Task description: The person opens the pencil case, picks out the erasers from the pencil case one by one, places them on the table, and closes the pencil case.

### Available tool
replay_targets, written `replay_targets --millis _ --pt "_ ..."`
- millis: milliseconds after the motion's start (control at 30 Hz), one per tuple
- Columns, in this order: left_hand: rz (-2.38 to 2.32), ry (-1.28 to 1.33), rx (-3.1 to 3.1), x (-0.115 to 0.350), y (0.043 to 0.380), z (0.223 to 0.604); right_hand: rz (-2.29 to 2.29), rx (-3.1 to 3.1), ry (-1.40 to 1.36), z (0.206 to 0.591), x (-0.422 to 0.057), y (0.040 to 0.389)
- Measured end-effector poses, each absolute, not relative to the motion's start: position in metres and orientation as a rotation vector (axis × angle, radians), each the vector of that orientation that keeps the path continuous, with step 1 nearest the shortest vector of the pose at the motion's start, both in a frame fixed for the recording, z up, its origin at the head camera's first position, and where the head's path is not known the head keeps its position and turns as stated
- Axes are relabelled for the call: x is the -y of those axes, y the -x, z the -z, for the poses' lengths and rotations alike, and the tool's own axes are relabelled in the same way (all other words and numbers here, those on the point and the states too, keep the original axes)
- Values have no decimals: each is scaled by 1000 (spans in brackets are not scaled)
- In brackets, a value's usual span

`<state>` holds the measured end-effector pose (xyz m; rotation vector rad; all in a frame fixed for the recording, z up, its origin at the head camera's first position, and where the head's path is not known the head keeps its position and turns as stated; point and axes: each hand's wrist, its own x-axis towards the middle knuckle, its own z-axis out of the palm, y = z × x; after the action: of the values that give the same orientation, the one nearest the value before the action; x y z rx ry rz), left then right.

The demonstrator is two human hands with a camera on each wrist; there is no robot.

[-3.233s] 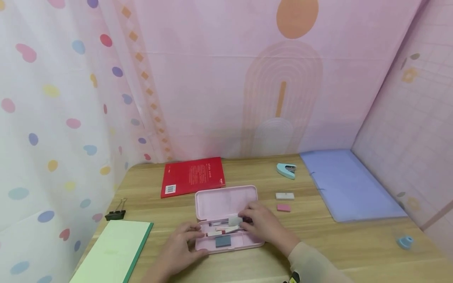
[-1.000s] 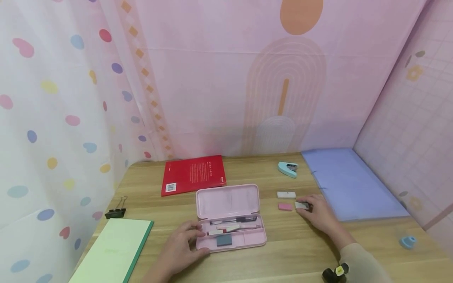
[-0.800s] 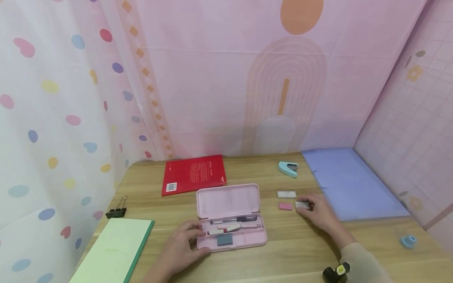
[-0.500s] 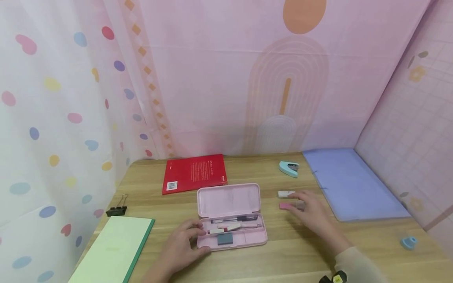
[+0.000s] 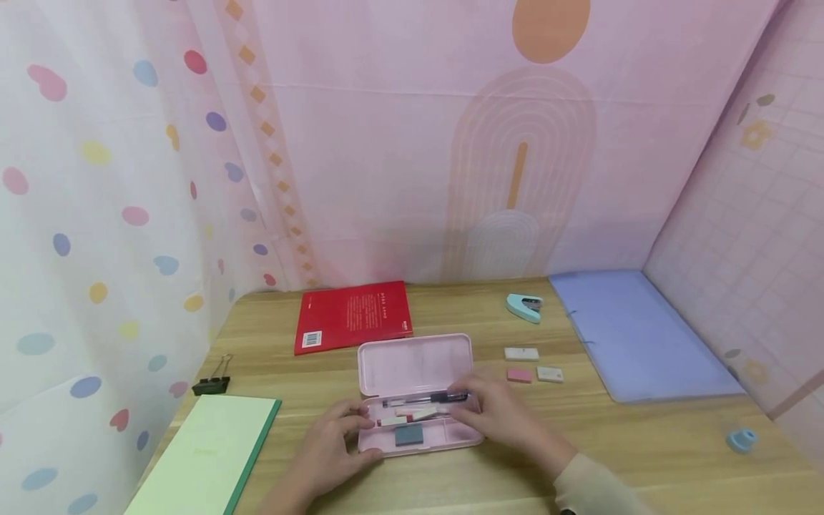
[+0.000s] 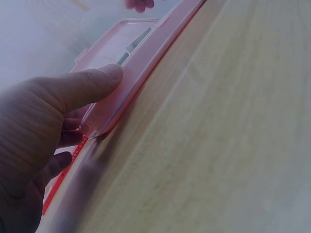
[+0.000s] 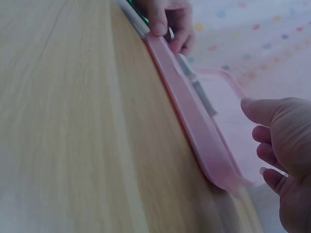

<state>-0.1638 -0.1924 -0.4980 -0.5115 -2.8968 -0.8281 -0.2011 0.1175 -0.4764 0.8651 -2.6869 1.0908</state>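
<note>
A pink pencil case (image 5: 415,366) lies with its lid swung back, seen in all three views. My left hand (image 5: 331,447) grips its left end, thumb (image 6: 97,85) over the front wall and fingers behind. My right hand (image 5: 502,413) is over the case's right end, thumb and fingers apart, with nothing between them in the right wrist view. Its fingertips are near a black-capped gel pen (image 5: 405,402). A white-and-red stick (image 5: 393,422) and a pale pink pen lie beside that pen. A grey-blue eraser (image 5: 408,435) sits in the front compartment.
Right of the case lie a pink eraser (image 5: 519,375), a small white eraser (image 5: 550,374) and a longer white block (image 5: 521,353). Around them are a mint stapler (image 5: 524,307), blue folder (image 5: 644,336), red book (image 5: 354,317), green-edged pad (image 5: 206,450), black binder clip (image 5: 211,385) and blue cap-like piece (image 5: 742,440).
My right hand took the small white eraser out of the case, set it beside the pink one and let go. It has since moved back left over the case; the left hand has stayed.
</note>
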Motion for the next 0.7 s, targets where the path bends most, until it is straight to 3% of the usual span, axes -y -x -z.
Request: replay_targets --millis 267,700 --pt "822 505 2890 192 165 501 -867 2771 -998 488 -89 208" --pt "828 527 2881 192 164 500 -912 2797 -948 490 -80 208"
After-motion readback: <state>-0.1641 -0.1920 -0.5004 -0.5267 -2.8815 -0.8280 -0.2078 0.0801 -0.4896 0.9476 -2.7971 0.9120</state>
